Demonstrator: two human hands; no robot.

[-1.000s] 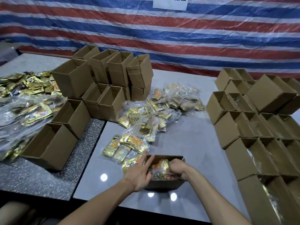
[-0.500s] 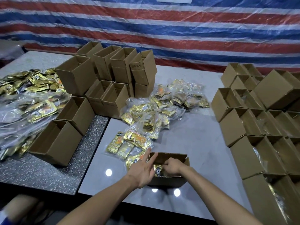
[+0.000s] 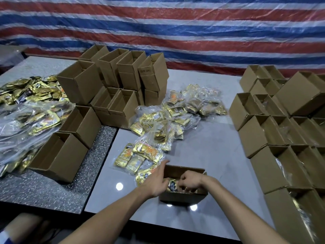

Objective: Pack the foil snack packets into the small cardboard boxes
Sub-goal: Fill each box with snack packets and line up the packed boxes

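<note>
A small open cardboard box (image 3: 184, 198) stands near the front edge of the white table, with gold foil packets (image 3: 171, 184) inside it. My left hand (image 3: 154, 180) lies flat against the box's left rim, fingers straight. My right hand (image 3: 190, 181) reaches down into the box with curled fingers on the packets; what it pinches is partly hidden. Just left of the box lies a clear bag of gold foil packets (image 3: 139, 155). More bagged packets (image 3: 175, 115) are heaped in the table's middle.
Empty open boxes (image 3: 123, 80) are stacked at the back left, two more (image 3: 61, 154) on the speckled table. Loose and bagged packets (image 3: 29, 110) pile at far left. Rows of filled boxes (image 3: 281, 138) crowd the right side. A striped tarp hangs behind.
My right hand has pushed deeper into the box and the packets have sunk below its rim. My left hand stays at the box's left side. The view has shifted slightly.
</note>
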